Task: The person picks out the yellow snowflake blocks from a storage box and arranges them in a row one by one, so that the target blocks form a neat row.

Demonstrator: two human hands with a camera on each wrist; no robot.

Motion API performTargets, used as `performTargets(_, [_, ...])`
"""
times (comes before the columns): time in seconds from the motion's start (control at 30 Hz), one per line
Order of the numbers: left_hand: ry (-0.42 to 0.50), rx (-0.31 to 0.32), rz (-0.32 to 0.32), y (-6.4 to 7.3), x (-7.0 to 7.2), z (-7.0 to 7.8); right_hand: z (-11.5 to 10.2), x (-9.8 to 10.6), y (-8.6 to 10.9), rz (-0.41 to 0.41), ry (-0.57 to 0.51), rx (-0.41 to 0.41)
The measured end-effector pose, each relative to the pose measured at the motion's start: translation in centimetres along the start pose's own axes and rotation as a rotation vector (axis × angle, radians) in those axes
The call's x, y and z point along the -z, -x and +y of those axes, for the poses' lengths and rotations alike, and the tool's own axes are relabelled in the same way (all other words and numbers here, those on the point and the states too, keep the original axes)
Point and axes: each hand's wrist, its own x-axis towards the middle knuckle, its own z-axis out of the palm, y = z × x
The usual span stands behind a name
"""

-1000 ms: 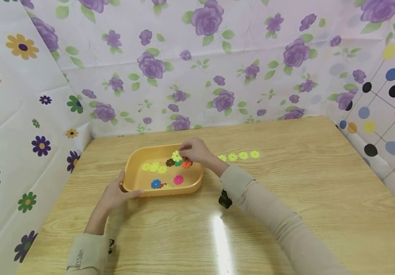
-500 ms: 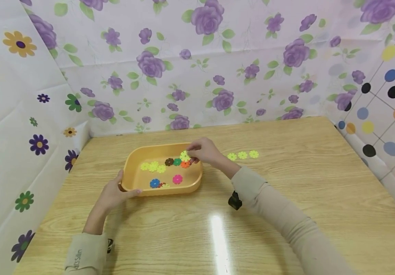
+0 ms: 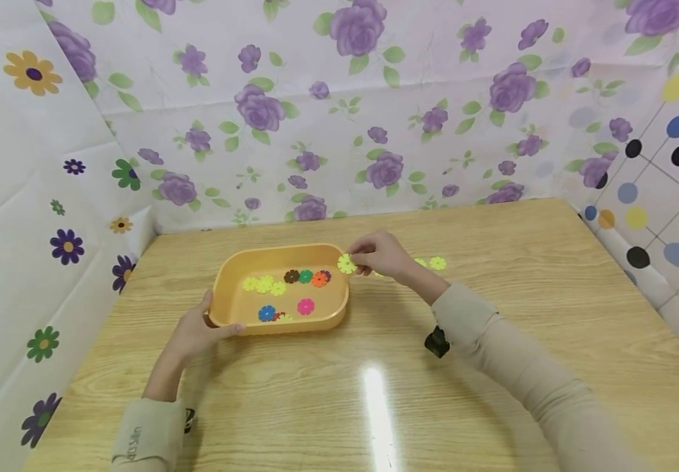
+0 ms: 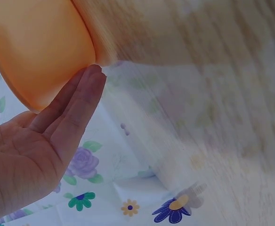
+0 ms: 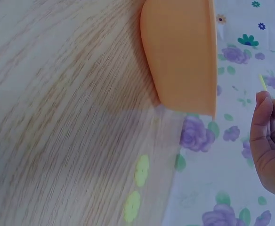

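My right hand [image 3: 382, 255] pinches a yellow flower-shaped plastic disc [image 3: 346, 263] just above the right rim of an orange plastic tray [image 3: 339, 314]. In the right wrist view, the disc [image 5: 262, 83] shows edge-on at the fingertips. With thumb and fingers spread around its near left corner, my left hand [image 3: 194, 334] holds the tray. The left wrist view shows the left hand's fingers [image 4: 76, 108] against the tray's outer wall [image 4: 43, 47]. Inside the tray lie several yellow discs [image 3: 264, 284], plus brown, green, orange, purple, blue [image 3: 266, 313] and pink [image 3: 306, 306] ones.
To the right of the tray, yellow discs [image 3: 437, 263] lie in a row on the wooden table [image 3: 292, 393], partly hidden behind the right hand. Flower-patterned sheets [image 3: 209, 98] stand along the back and left, with a dotted sheet [image 3: 670, 196] on the right.
My right hand has moved right with the yellow disc, from over the tray's inside to its right rim. The left hand and the tray have stayed in place.
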Motion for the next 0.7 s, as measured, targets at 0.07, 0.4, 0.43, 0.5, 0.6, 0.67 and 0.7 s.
performTargets(0.07, [0.004,-0.005,0.0,0.1,0.0,0.0,0.1,0.4,0.2,-0.003,0.002,0.001])
performTargets(0.4, [0.01,-0.001,0.006,0.1,-0.1,-0.2,1.3,2.2,1.2,0.0,0.024,0.009])
performTargets(0.43, [0.008,-0.001,0.005,0.1,-0.1,-0.2,1.4,2.4,1.3,0.003,0.028,0.008])
performTargets(0.5, [0.009,-0.002,0.007,0.1,-0.1,-0.3,1.7,2.8,1.6,0.009,0.034,0.0])
performTargets(0.6, [0.006,-0.01,0.006,0.1,0.0,-0.2,2.2,3.4,1.9,0.02,0.04,-0.006])
performTargets(0.67, [0.009,-0.015,0.007,0.1,0.0,-0.1,2.5,3.8,2.1,0.026,0.046,-0.004])
performTargets(0.7, [0.009,-0.017,0.008,0.1,0.0,-0.1,2.7,4.0,2.2,0.027,0.042,-0.005])
